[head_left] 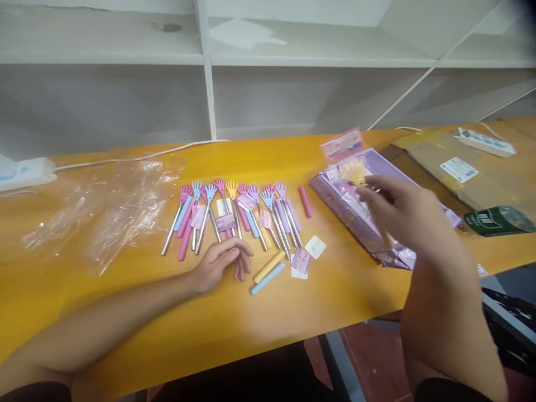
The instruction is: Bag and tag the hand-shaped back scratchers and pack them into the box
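Observation:
My right hand [404, 209] is pinched on a yellow back scratcher [357, 172], slightly blurred, over the purple box [341, 215]. Its hand-shaped head shows beyond my fingertips; most of the rest is hidden by my hand. My left hand [226, 259] lies on the table, fingers loosely bent and apart, holding nothing. Just beyond it is a row of back scratchers [205, 220] with metal rods, coloured hand heads and small tags. To its right lie a yellow tube [268, 267], a blue tube [268, 278] and a purple printed card [301, 261].
Crumpled clear plastic bags [125, 218] cover the left of the table. A pink tube [305, 201] lies left of the box. Flattened cardboard [435, 156], a power strip [486, 141] and a green-labelled bottle [498, 220] are at right. White shelving [293, 100] stands behind.

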Motion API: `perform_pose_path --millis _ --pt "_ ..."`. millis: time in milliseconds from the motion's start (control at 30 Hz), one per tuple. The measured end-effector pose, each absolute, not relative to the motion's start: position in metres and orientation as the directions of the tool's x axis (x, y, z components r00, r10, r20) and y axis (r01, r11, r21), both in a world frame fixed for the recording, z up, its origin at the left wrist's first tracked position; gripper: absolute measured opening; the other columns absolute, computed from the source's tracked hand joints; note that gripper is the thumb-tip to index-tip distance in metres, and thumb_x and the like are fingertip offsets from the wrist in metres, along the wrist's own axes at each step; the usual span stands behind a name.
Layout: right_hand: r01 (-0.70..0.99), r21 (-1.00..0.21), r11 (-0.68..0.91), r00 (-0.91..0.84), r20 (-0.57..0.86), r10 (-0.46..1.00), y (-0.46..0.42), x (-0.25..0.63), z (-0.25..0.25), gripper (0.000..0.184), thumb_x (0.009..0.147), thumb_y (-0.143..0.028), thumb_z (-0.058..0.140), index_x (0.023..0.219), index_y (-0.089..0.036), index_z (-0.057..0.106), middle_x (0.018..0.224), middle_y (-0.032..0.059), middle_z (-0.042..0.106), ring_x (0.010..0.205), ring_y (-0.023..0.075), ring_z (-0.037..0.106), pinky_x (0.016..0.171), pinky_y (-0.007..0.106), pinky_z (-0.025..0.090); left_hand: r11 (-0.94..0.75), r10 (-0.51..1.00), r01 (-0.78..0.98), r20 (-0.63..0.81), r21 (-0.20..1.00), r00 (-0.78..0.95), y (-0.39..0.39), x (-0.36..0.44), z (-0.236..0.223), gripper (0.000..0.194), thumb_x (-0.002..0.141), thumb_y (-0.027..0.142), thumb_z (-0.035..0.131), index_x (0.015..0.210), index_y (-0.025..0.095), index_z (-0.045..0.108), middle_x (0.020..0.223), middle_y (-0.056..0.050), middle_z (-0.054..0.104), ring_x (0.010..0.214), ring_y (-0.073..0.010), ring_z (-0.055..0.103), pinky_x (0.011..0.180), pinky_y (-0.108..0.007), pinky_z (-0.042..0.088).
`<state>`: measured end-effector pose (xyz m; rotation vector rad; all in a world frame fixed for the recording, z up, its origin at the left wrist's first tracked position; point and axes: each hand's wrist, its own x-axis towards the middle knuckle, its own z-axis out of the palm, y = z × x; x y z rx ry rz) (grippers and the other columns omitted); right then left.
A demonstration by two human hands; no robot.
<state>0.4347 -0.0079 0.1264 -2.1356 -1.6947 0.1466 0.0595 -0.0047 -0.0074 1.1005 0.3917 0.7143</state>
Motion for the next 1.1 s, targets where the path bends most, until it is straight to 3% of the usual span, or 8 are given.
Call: perform_pose_path --millis 100,233,400,600,833,933,1000,1100 --pt "0.904 -0.277 -0.326 0.39 0.223 0.893 0.002 0.476 0.123 0.021 0.098 -0.034 0.059 0.112 -0.025 0.072 0.098 0.0081 0.078 0.09 0.0252 0.066 0.082 0.035 0.042 0.271 0.675 -0.288 0.032 0.918 0.738 -0.003 0.06 -0.007 0.033 0.111 0.042 0.054 0.111 0.011 0.067 0.087 -0.009 0.076 0.065 -0.0147 0.071 0.059 -0.024 0.052" --pt "0.932 -0.214 -0.292 0.275 -0.105 0.956 0.016 0.507 0.108 0.02 0.104 -0.034 0.055 0.103 -0.022 0.07 0.101 0.0123 0.077 0.086 0.023 0.062 0.081 0.036 0.04 0.262 0.638 -0.223 0.005 0.939 0.77 -0.001 0.061 -0.009 0.034 0.111 0.044 0.055 0.109 0.012 0.067 0.085 -0.009 0.075 0.063 -0.0145 0.071 0.058 -0.024 0.051" --pt "0.937 -0.215 -0.274 0.232 -0.203 0.951 0.029 0.513 0.086 0.018 0.104 -0.029 0.054 0.098 -0.019 0.067 0.103 0.0155 0.075 0.083 0.0214 0.062 0.08 0.036 0.041 0.205 0.609 -0.155 -0.002 0.967 0.793 -0.003 0.06 -0.012 0.035 0.111 0.045 0.052 0.111 0.013 0.066 0.087 -0.008 0.076 0.065 -0.0133 0.071 0.06 -0.023 0.052" --pt "0.935 -0.161 -0.317 0.286 -0.192 0.939 0.031 0.502 0.085 0.03 0.103 -0.04 0.062 0.119 -0.015 0.062 0.111 0.0192 0.072 0.087 0.0221 0.064 0.079 0.036 0.043 0.138 0.56 -0.09 -0.003 0.986 0.828 -0.005 0.059 -0.013 0.039 0.112 0.049 0.05 0.113 0.013 0.066 0.086 -0.008 0.077 0.066 -0.013 0.069 0.062 -0.024 0.053" --pt "0.949 0.003 -0.316 0.312 -0.166 0.935 0.04 0.49 0.095 0.017 0.095 -0.024 0.072 0.107 -0.012 0.074 0.111 0.0201 0.069 0.085 0.0232 0.059 0.081 0.038 0.04 0.107 0.551 -0.052 -0.016 0.993 0.834 -0.005 0.06 -0.013 0.037 0.112 0.046 0.048 0.113 0.013 0.066 0.086 -0.008 0.076 0.066 -0.0122 0.069 0.062 -0.023 0.053" --pt "0.937 0.055 -0.345 0.348 -0.087 0.933 0.038 0.468 0.106 0.036 0.096 -0.035 0.073 0.118 -0.007 0.071 0.123 0.0289 0.065 0.09 0.028 0.061 0.078 0.04 0.038 0.102 0.55 -0.059 -0.007 0.993 0.835 -0.006 0.059 -0.012 0.035 0.111 0.045 0.05 0.11 0.014 0.066 0.084 -0.008 0.076 0.066 -0.0125 0.07 0.062 -0.023 0.054" --pt "0.961 -0.014 -0.276 0.276 0.041 0.96 0.036 0.441 0.111 0.042 0.101 -0.047 0.062 0.121 -0.011 0.069 0.124 0.0248 0.067 0.091 0.0274 0.063 0.076 0.038 0.038 0.098 0.557 -0.063 -0.003 0.993 0.83 -0.007 0.057 -0.01 0.032 0.11 0.043 0.053 0.106 0.014 0.066 0.082 -0.008 0.076 0.066 -0.0128 0.07 0.061 -0.022 0.054" --pt "0.961 -0.269 0.066 -0.044 0.087 0.995 0.034 0.39 0.102 0.029 0.106 -0.042 0.05 0.095 -0.021 0.068 0.094 0.0081 0.073 0.081 0.0212 0.063 0.073 0.032 0.038 0.075 0.565 -0.048 -0.003 0.996 0.825 -0.007 0.056 -0.007 0.029 0.109 0.04 0.055 0.104 0.014 0.066 0.08 -0.007 0.075 0.065 -0.0129 0.07 0.061 -0.022 0.054"
